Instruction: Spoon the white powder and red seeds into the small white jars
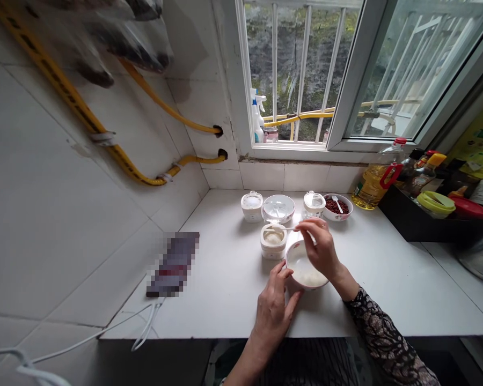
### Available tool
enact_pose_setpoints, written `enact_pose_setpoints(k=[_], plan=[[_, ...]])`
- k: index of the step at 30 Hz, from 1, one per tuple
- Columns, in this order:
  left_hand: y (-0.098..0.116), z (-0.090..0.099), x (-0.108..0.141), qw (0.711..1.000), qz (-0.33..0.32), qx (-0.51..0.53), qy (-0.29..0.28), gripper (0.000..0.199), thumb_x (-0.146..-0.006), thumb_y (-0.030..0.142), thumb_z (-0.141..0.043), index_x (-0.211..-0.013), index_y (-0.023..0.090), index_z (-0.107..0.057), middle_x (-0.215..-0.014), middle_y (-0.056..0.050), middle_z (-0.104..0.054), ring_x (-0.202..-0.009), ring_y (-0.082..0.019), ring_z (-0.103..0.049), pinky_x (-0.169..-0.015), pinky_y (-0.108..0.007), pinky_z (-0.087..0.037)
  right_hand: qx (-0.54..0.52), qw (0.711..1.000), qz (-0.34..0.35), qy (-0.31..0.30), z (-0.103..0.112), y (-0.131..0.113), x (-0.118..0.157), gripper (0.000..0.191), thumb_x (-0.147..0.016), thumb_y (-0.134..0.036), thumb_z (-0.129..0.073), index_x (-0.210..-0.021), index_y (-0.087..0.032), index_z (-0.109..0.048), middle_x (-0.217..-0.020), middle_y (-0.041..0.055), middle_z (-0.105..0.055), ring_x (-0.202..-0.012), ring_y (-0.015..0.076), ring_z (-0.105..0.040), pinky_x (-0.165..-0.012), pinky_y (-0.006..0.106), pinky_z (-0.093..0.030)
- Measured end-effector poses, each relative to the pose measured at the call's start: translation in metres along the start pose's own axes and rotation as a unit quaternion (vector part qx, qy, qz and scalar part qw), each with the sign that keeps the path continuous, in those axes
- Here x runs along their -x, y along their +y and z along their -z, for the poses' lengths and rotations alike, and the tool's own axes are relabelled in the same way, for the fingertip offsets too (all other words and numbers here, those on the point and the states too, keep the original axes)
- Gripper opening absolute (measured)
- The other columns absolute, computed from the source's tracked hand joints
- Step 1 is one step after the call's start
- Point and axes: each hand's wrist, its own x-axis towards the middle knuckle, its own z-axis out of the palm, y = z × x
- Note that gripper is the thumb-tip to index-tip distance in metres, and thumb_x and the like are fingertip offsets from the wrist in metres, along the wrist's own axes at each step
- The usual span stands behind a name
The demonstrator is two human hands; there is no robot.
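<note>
My right hand point(319, 247) pinches the handle of a small white spoon point(286, 229), whose bowl end is over an open white jar point(273, 250) of pale powder. Beneath that hand stands a white bowl point(300, 265) with a pinkish rim and some whitish powder or grains at its bottom. My left hand point(274, 303) is curled against the bowl's left side, thumb low and fingers at the rim. Behind the jar are a white container point(251, 207) on the left, a clear-looking bowl point(279, 208), and another lidded container point(313, 203) on the right.
A bowl of dark red bits point(338, 207) holds a white spoon. An oil bottle point(372, 182) stands beside a black box point(402, 217) of bottles and jars. At left lies a pixelated dark object point(177, 265) near a white cable point(147, 321). A window is behind.
</note>
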Motion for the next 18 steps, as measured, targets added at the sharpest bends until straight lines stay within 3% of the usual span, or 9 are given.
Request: enact_pose_setpoints(k=[2, 4, 8, 11, 15, 18], plan=[[0.000, 0.000, 0.000, 1.000, -0.001, -0.001, 0.001, 0.034, -0.092, 0.020, -0.056, -0.125, 0.024, -0.047, -0.133, -0.014, -0.057, -0.117, -0.026, -0.065, -0.077, -0.034, -0.063, 0.044, 0.994, 0.094, -0.045, -0.001, -0.002, 0.001, 0.024, -0.094, -0.008, -0.046, -0.098, -0.023, -0.065, -0.085, 0.0033, -0.075, -0.091, 0.0205, -0.068, -0.102, 0.044, -0.043], [0.000, 0.001, 0.000, 1.000, -0.001, 0.000, 0.002, 0.034, -0.093, 0.020, -0.057, -0.125, 0.024, -0.047, -0.133, -0.014, -0.057, -0.117, -0.027, -0.065, -0.077, -0.034, -0.063, 0.062, 0.989, 0.125, -0.045, 0.002, -0.003, 0.001, 0.027, -0.093, -0.005, -0.046, -0.101, -0.023, -0.064, -0.086, 0.0025, -0.075, -0.090, 0.0200, -0.069, -0.105, 0.046, -0.040], [0.001, 0.001, 0.000, 1.000, 0.006, 0.005, -0.004, 0.036, -0.091, 0.020, -0.060, -0.125, 0.024, -0.047, -0.135, -0.014, -0.057, -0.116, -0.026, -0.066, -0.077, -0.034, -0.063, 0.041, 0.997, 0.056, 0.028, 0.016, -0.001, 0.001, 0.021, -0.092, -0.009, -0.050, -0.097, -0.024, -0.064, -0.081, 0.0023, -0.074, -0.084, 0.0213, -0.067, -0.097, 0.044, -0.046], [0.001, 0.002, 0.001, 1.000, 0.010, 0.006, -0.004, 0.037, -0.091, 0.019, -0.060, -0.125, 0.024, -0.047, -0.135, -0.014, -0.056, -0.113, -0.025, -0.067, -0.076, -0.033, -0.063, 0.034, 0.999, -0.007, 0.029, 0.027, 0.009, 0.004, 0.017, -0.089, -0.012, -0.051, -0.086, -0.024, -0.063, -0.067, -0.0004, -0.069, -0.077, 0.0224, -0.065, -0.092, 0.043, -0.048], [0.002, 0.003, 0.001, 1.000, 0.011, 0.005, -0.007, 0.036, -0.091, 0.019, -0.060, -0.125, 0.024, -0.047, -0.134, -0.014, -0.056, -0.110, -0.024, -0.067, -0.076, -0.032, -0.062, 0.070, 0.993, -0.028, -0.087, 0.029, 0.021, 0.012, 0.016, -0.082, -0.012, -0.051, -0.075, -0.023, -0.062, -0.068, 0.0005, -0.069, -0.069, 0.0206, -0.062, -0.092, 0.043, -0.045], [0.002, 0.003, 0.000, 1.000, 0.007, 0.003, -0.004, 0.036, -0.092, 0.019, -0.059, -0.125, 0.024, -0.048, -0.134, -0.014, -0.056, -0.107, -0.023, -0.068, -0.075, -0.031, -0.062, 0.039, 0.982, -0.027, -0.184, 0.022, 0.020, 0.016, 0.018, -0.082, -0.010, -0.050, -0.076, -0.022, -0.062, -0.071, 0.0008, -0.071, -0.065, 0.0180, -0.061, -0.095, 0.043, -0.043]])
